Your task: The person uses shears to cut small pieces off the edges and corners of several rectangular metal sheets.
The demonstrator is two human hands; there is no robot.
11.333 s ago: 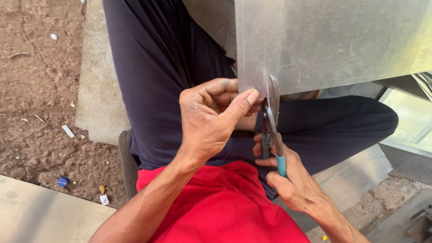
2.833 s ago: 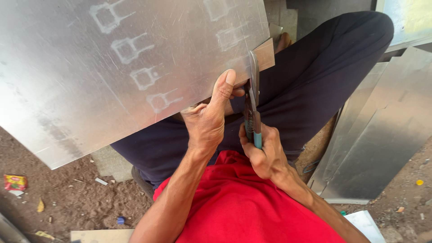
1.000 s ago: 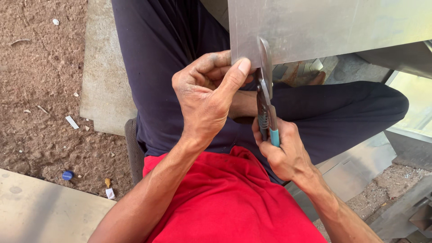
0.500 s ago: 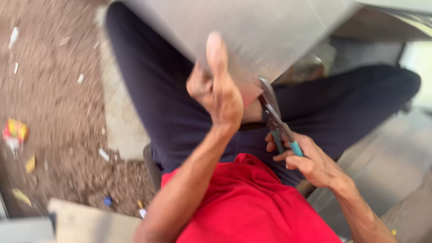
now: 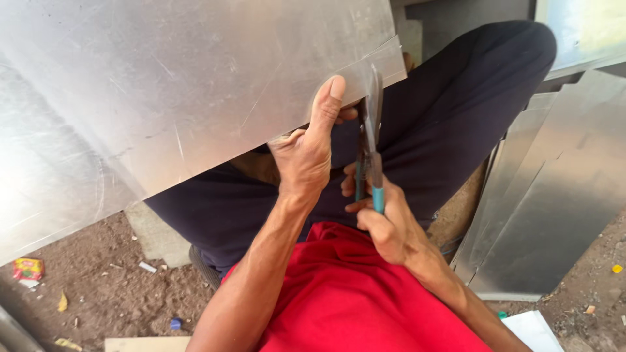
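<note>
Dirt ground (image 5: pixel 98 287) below — left hand (image 5: pixel 306 153) grips sheet metal (image 5: pixel 163 98); right hand (image 5: pixel 385 221) fingers closed around teal-handled tin snips (image 5: pixel 372 140) at its edge.

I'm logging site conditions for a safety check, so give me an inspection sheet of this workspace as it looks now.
Surface: bare dirt ground, with a grey concrete slab under the seated person.
Job's things: large shiny metal sheet; teal-handled tin snips at its edge.
Clutter: colourful wrapper, small blue cap, paper scraps.
Grippers: left hand grips the sheet edge, thumb on top; right hand shut on the snips' handles.
Cables: nothing seen.
Surroundings: more grey metal sheets stacked on the right.
</note>
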